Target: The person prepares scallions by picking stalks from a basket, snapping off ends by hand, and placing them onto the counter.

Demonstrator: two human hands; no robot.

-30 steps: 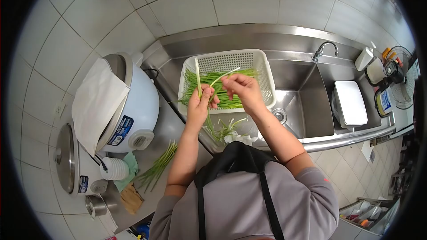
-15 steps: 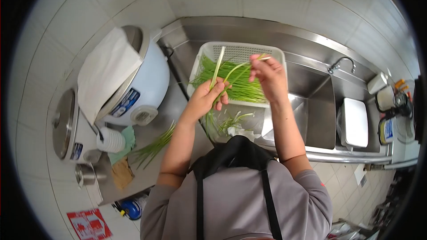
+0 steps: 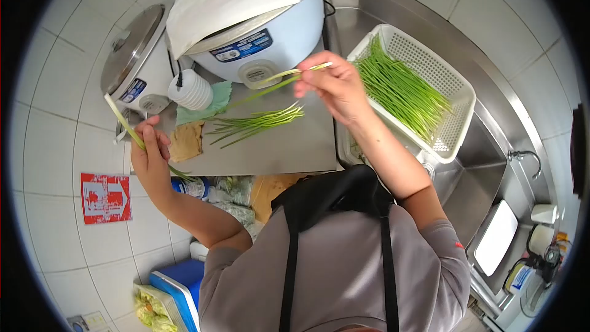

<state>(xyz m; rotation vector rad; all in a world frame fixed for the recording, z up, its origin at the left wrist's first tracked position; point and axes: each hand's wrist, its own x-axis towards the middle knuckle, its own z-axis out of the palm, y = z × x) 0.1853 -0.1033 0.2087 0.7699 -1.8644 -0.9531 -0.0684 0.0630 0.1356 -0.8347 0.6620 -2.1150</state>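
Note:
Over the left end of the steel counter, my left hand [image 3: 150,150] is closed round a scallion [image 3: 125,123], its pale end pointing up and its green leaves hanging below. My right hand [image 3: 332,89] pinches one or more thin scallions [image 3: 276,83] by the whitish end, leaves trailing left above the counter. Beneath and between the hands lies a loose bunch of scallions [image 3: 258,124]. To the right of my right hand, a white perforated basket [image 3: 462,114] holds many green scallions [image 3: 405,89] laid side by side.
A large rice cooker [image 3: 246,49] draped with a white cloth [image 3: 233,3] stands behind the counter [image 3: 295,154]. Left of it are another cooker [image 3: 138,55], white stacked cups [image 3: 190,90], a green cloth [image 3: 209,110] and a brown cloth [image 3: 187,141]. The sink [image 3: 470,190] is right.
My view has turned left toward the counter. Both hands have moved from in front of the basket to over the counter, farther apart, each still holding scallions.

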